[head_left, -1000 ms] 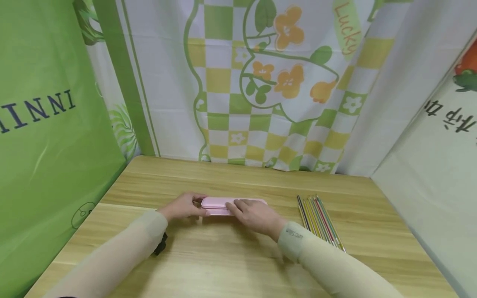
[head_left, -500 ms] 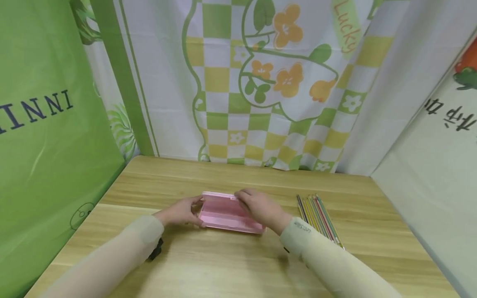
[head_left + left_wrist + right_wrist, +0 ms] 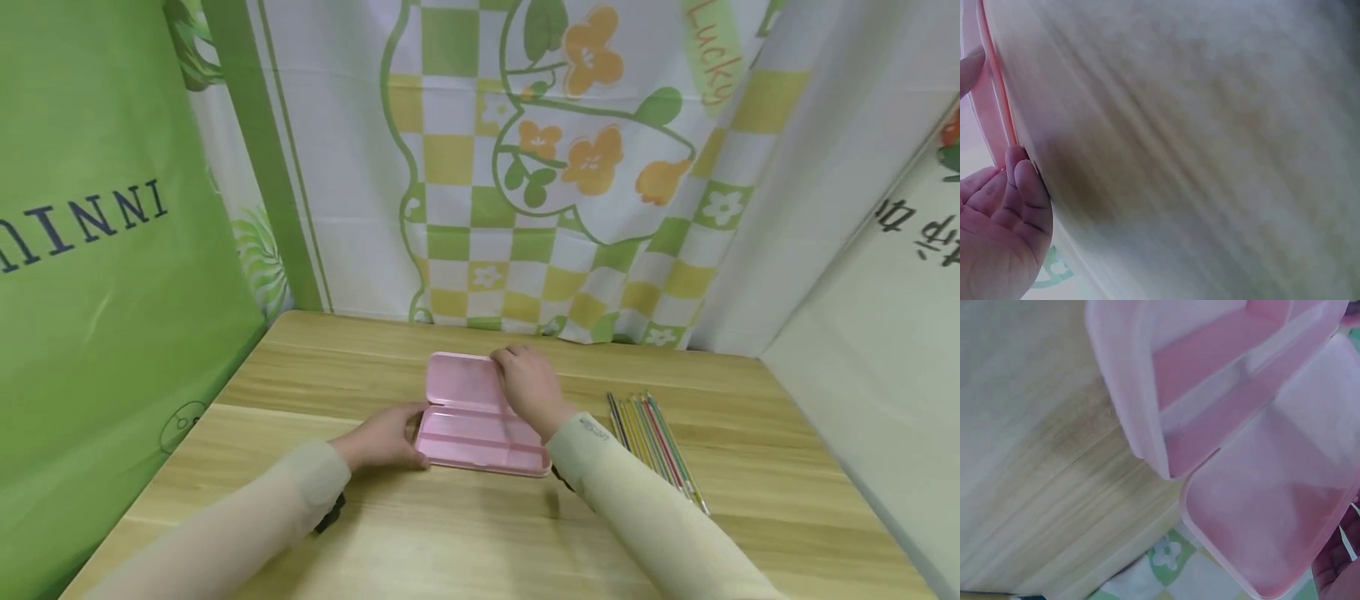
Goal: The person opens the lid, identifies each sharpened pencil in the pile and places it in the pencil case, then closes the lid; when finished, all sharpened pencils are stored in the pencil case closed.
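The head view shows a pink case (image 3: 463,423) lying open on the wooden surface (image 3: 450,542), its lid (image 3: 459,379) folded back on the side away from the person. The left hand (image 3: 381,437) grips the case at its left end, thumb at the near corner and fingers toward the hinge. The right hand (image 3: 529,385) reaches over the right part of the case, fingers curled on the lid's far edge; its thumb is hidden here. To the right of the case, and apart from it, a row of pencils (image 3: 662,446) lies side by side, a few running out of sight under the right sleeve (image 3: 630,492). A checked curtain (image 3: 450,158) hangs behind the case. Only this view takes in the pencils.

The left wrist view gives the left grip from close by: the thumb lies on the case's pink edge and the other fingers (image 3: 1034,187) bend against it farther along. The inside of the case is out of sight.

The right wrist view looks into the case, showing a long divider (image 3: 1229,365) and a short cross wall more clearly than the head view. The right hand appears only partly, fingers bent beside the lid's rim; how tightly they hold, I cannot tell.
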Available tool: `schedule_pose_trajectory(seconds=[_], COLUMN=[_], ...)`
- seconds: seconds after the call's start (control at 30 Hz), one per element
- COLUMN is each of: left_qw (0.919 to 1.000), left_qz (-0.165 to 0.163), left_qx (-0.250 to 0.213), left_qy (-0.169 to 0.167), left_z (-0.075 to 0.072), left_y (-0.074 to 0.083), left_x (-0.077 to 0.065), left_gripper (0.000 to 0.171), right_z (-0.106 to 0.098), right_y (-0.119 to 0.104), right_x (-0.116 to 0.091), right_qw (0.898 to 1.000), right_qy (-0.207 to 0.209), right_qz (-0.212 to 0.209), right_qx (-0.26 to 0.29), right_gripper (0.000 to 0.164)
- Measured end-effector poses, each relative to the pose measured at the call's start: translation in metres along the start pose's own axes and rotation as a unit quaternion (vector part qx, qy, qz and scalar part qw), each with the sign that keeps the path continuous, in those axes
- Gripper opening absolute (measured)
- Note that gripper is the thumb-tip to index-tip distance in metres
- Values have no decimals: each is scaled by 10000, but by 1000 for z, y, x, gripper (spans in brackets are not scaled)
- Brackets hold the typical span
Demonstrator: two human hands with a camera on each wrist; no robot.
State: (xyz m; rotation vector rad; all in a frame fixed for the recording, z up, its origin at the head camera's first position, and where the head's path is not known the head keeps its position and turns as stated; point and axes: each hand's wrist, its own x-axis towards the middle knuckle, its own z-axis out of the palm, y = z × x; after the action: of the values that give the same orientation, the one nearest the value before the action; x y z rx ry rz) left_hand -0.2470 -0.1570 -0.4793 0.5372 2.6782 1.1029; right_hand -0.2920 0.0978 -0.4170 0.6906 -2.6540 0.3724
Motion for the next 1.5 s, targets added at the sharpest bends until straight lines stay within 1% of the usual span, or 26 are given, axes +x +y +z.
schedule_pose_trajectory(seconds=[0.1,0.17,0.27,0.37,0.47,0.6,0.67,0.73,0.77,0.8,0.87,0.93,1.0,1.07,1.1,1.17,1.27,1.33,1.37,1.5], left_qw=[9999,9998,9997,9993,9992,9994,9993,9989,9984,9978,9954,9910,9850,9792,9770,9751,9725,9710,9692,9662], left_qz=[-36,-23,-45,-91,-67,28,154,350,450,484,483,319,92,-23,-80,-133,-131,-135,-180,-303], left_qx=[159,204,245,334,347,162,130,184,279,432,827,1297,1712,1997,2088,2162,2285,2351,2419,2532], left_qy=[-11,-44,-83,-128,-173,-314,-319,-253,-194,-121,-20,-64,-201,-368,-434,-469,-434,-417,-428,-372], left_z=[1,2,3,5,4,-2,-4,-4,-3,-1,5,9,12,13,13,14,15,17,18,20], left_y=[5,7,9,11,14,20,22,22,21,20,18,17,18,19,19,20,19,19,18,17], left_x=[2,4,5,4,3,-1,-1,0,1,2,3,1,-2,-6,-7,-7,-7,-7,-7,-10], left_gripper=[99,100,101,102,102,102,96,85,81,80,86,100,109,109,107,102,99,100,101,103], right_z=[2,3,5,7,8,5,3,0,-1,-2,-4,-6,-7,-9,-10,-11,-13,-15,-17,-25], right_y=[6,9,13,14,14,10,9,8,8,8,9,11,13,16,17,21,27,31,33,44], right_x=[6,9,11,11,11,11,10,10,9,8,7,5,3,1,0,-3,-7,-9,-10,-15], right_qw=[9988,9974,9953,9933,9923,9935,9945,9952,9954,9955,9963,9969,9974,9976,9976,9975,9971,9970,9970,9974], right_qy=[-225,-331,-469,-630,-723,-759,-768,-749,-744,-734,-651,-550,-466,-416,-420,-433,-462,-464,-455,-407], right_qz=[435,638,846,968,1006,841,708,619,598,582,539,500,458,439,438,451,492,525,534,532], right_qx=[-92,-78,-21,-1,32,103,92,114,127,136,184,256,286,324,338,335,348,331,322,269], right_gripper=[19,21,22,24,26,31,34,37,38,40,42,44,46,46,47,48,50,50,51,52])
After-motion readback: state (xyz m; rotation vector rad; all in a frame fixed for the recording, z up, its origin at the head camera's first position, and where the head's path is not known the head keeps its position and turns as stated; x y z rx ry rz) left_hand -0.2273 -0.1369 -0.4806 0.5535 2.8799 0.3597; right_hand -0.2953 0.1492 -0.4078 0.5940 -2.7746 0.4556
